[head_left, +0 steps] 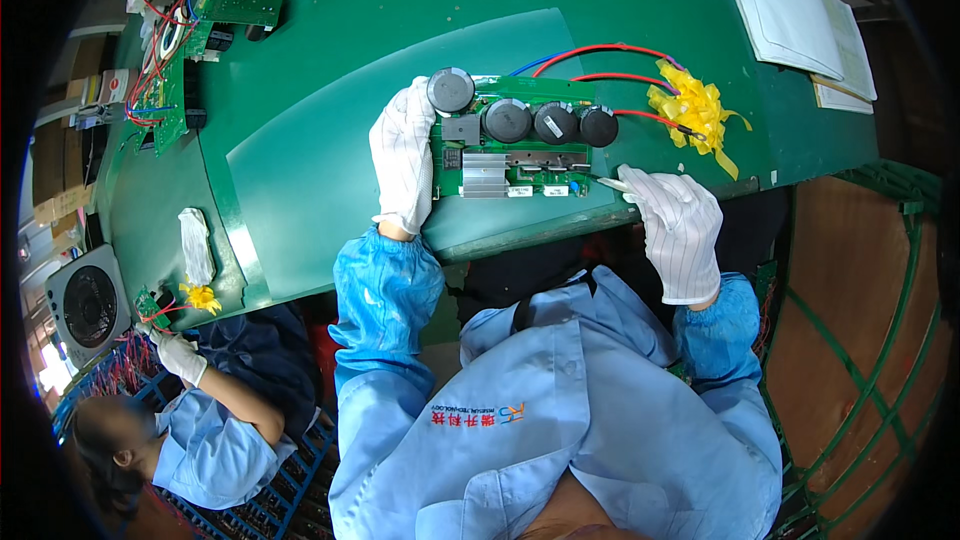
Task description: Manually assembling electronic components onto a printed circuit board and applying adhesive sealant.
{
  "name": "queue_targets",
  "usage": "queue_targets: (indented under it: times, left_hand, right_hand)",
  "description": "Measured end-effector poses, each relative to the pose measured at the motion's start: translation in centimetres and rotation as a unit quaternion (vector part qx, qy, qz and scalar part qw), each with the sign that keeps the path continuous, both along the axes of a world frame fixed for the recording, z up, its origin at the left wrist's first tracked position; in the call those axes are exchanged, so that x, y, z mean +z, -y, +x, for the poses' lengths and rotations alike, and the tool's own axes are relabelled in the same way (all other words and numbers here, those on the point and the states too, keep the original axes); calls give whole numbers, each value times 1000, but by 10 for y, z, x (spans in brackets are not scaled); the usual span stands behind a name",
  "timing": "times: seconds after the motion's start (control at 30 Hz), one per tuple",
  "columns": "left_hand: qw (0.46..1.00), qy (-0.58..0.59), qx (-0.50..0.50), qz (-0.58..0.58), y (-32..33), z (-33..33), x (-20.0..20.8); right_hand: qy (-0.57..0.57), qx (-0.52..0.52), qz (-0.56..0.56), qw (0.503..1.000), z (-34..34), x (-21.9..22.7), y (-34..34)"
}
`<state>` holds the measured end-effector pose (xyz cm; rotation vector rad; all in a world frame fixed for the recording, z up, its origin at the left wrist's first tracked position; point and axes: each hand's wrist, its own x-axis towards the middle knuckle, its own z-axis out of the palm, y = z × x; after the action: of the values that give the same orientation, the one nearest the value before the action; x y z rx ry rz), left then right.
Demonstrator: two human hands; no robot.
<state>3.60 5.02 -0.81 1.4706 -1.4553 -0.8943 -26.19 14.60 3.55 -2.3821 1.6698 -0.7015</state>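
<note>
circuit board [505, 148], capacitors [508, 121] and wires [615, 46] fitted, is gripped by the curled left hand [404, 155]; a slim tool [612, 183] is pinched by the right hand [682, 230]; work left cannot be judged.

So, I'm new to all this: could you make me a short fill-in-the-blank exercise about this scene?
1. The white-gloved left hand holds the green circuit board at its ____ edge.
2. The white-gloved right hand holds a thin, pale tool near the board's lower ____ corner.
3. The dark, round, flat-topped cylinders on the board number ____.
4. Thin red wires run into a frilly ribbon bundle coloured ____.

Missing words: left; right; four; yellow.
</note>
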Motion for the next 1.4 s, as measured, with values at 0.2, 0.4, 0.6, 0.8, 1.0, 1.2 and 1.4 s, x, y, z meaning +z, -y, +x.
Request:
queue_targets:
  times: [0.2, 0.4, 0.6, 0.8, 1.0, 1.2, 1.4]
  left_hand:
    - [998, -50, 9, 35, 0, -4, 7]
    - [999, -35, 9, 16, 1, -2, 0]
    - [992, -100, 22, 72, 1, -7, 8]
    - [992, -100, 16, 70, 1, -6, 8]
    - [999, -37, 6, 24, 3, -4, 3]
    - [994, -86, 19, 59, 3, -6, 5]
    - [993, -95, 28, 57, 1, -7, 5]
  right_hand:
    - [15, 45, 18, 999, -6, 3, 4]
    - [-1, 55, -3, 998, -7, 2, 5]
    - [-2, 19, -20, 1000, -3, -3, -1]
    - [5, 22, -12, 1000, -1, 1, -4]
    - [0, 23, -62, 998, 0, -11, -7]
    - [8, 32, -56, 998, 3, -10, -8]
    - [7, 24, -29, 999, 0, -5, -8]
